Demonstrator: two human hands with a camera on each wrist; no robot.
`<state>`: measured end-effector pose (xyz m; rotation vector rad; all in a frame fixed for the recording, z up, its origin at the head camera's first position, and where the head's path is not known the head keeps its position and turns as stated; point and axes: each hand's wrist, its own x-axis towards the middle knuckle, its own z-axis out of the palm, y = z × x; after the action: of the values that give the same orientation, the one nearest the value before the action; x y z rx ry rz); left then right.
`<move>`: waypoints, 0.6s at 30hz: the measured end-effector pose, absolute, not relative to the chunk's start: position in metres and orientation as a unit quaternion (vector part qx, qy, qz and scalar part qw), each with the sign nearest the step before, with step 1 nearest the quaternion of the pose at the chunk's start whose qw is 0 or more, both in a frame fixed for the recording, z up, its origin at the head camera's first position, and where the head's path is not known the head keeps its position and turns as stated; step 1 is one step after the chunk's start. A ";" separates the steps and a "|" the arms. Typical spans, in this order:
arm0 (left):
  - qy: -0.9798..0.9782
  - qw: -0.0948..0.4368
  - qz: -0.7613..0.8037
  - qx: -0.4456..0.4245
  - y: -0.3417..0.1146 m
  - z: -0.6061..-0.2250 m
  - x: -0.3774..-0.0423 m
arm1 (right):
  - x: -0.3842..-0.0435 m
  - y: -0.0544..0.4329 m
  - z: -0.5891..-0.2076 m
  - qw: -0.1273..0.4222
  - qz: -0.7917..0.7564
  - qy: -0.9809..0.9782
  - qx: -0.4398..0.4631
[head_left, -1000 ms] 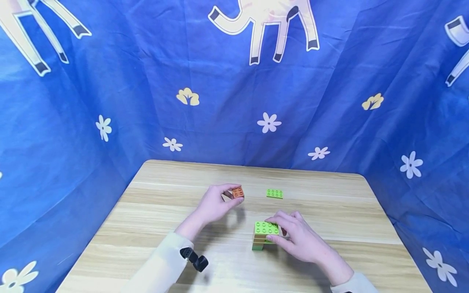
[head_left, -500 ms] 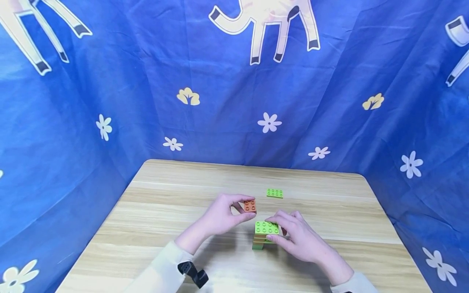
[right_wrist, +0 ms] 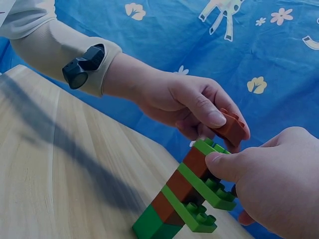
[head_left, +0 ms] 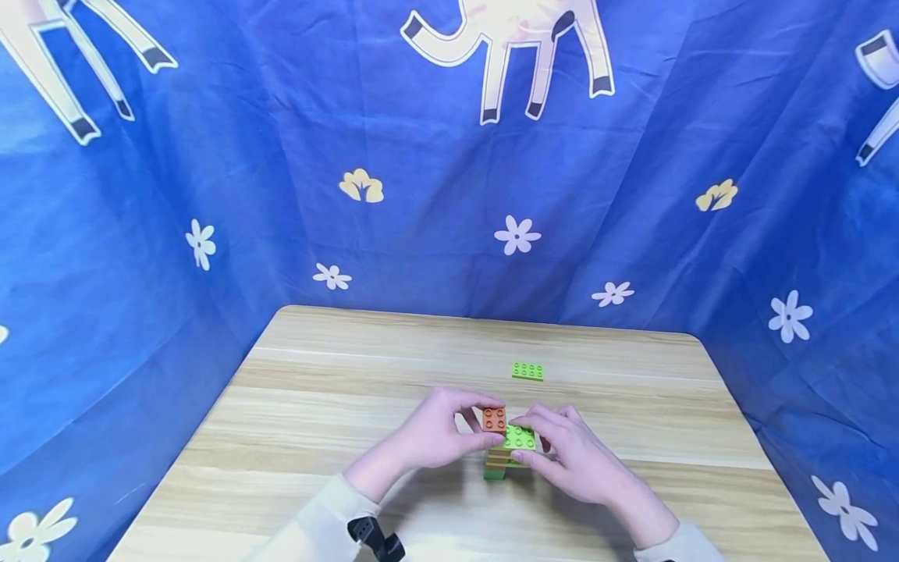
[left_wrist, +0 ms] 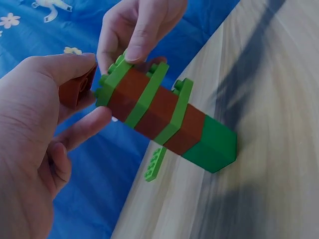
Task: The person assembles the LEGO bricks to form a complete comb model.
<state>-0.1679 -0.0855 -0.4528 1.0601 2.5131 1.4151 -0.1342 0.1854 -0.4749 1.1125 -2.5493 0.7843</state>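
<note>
A brown 2x2 toy brick (head_left: 494,420), studs up, is pinched between the thumb and fingers of my left hand (head_left: 445,428). It hovers just over the left end of a toy brick tower (left_wrist: 149,107), with a small gap visible in the left wrist view. The tower stands upright on a dark green brick (left_wrist: 213,144), with brown bricks and thin light green plates alternating above. Its plates stick out to the right. My right hand (head_left: 572,453) grips the right end of the top green plate (right_wrist: 203,145) between thumb and fingers; some fingertips are hidden behind the tower.
A loose light green plate (head_left: 527,371) lies studs up on the wooden table (head_left: 316,375), behind the tower. A blue patterned cloth (head_left: 435,257) hangs around the table's back and sides. A black wrist camera (right_wrist: 82,65) sits on the left sleeve.
My left hand has carried the brown brick right and toward the person, from beyond the tower to just over its top left end. The right hand and the tower have stayed still.
</note>
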 end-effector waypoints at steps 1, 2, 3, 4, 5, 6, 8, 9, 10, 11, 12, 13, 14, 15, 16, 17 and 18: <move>0.816 0.035 0.458 0.350 -0.085 -0.453 -0.167 | -0.134 0.185 -0.475 0.125 0.269 -0.876 0.381; 0.814 0.037 0.457 0.356 -0.084 -0.454 -0.167 | -0.134 0.186 -0.475 0.125 0.268 -0.876 0.380; 0.815 0.036 0.453 0.360 -0.083 -0.454 -0.167 | -0.134 0.186 -0.475 0.124 0.268 -0.877 0.379; 0.815 0.035 0.449 0.365 -0.083 -0.454 -0.167 | -0.134 0.186 -0.475 0.123 0.268 -0.878 0.378; 0.815 0.035 0.447 0.368 -0.082 -0.454 -0.167 | -0.134 0.186 -0.476 0.122 0.267 -0.878 0.377; 0.815 0.035 0.444 0.370 -0.082 -0.454 -0.166 | -0.134 0.186 -0.476 0.122 0.267 -0.879 0.376; 0.815 0.038 0.442 0.372 -0.081 -0.455 -0.167 | -0.134 0.186 -0.476 0.122 0.268 -0.878 0.377; 0.816 0.039 0.440 0.372 -0.081 -0.455 -0.167 | -0.134 0.186 -0.476 0.123 0.269 -0.877 0.378; 0.816 0.041 0.439 0.372 -0.080 -0.456 -0.167 | -0.134 0.186 -0.476 0.123 0.270 -0.876 0.379; 0.816 0.042 0.439 0.373 -0.080 -0.456 -0.167 | -0.134 0.186 -0.476 0.124 0.271 -0.876 0.380; 0.817 0.043 0.438 0.372 -0.080 -0.457 -0.167 | -0.134 0.186 -0.476 0.124 0.271 -0.875 0.381; 0.817 0.044 0.438 0.373 -0.080 -0.457 -0.167 | -0.134 0.186 -0.476 0.124 0.272 -0.875 0.381; 0.817 0.044 0.438 0.373 -0.080 -0.458 -0.167 | -0.134 0.186 -0.476 0.125 0.271 -0.875 0.381; 0.816 0.043 0.438 0.374 -0.079 -0.458 -0.167 | -0.134 0.186 -0.476 0.125 0.272 -0.875 0.381; 0.816 0.042 0.438 0.374 -0.079 -0.459 -0.167 | -0.134 0.186 -0.476 0.125 0.271 -0.875 0.381; 0.816 0.041 0.437 0.375 -0.079 -0.459 -0.167 | -0.134 0.187 -0.476 0.125 0.271 -0.876 0.380; 0.816 0.040 0.436 0.376 -0.079 -0.459 -0.167 | -0.134 0.187 -0.476 0.124 0.271 -0.876 0.379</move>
<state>-0.1675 -0.0788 -0.4594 1.1526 2.5015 1.3375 -0.1343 0.1865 -0.4761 1.1059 -2.5531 0.7890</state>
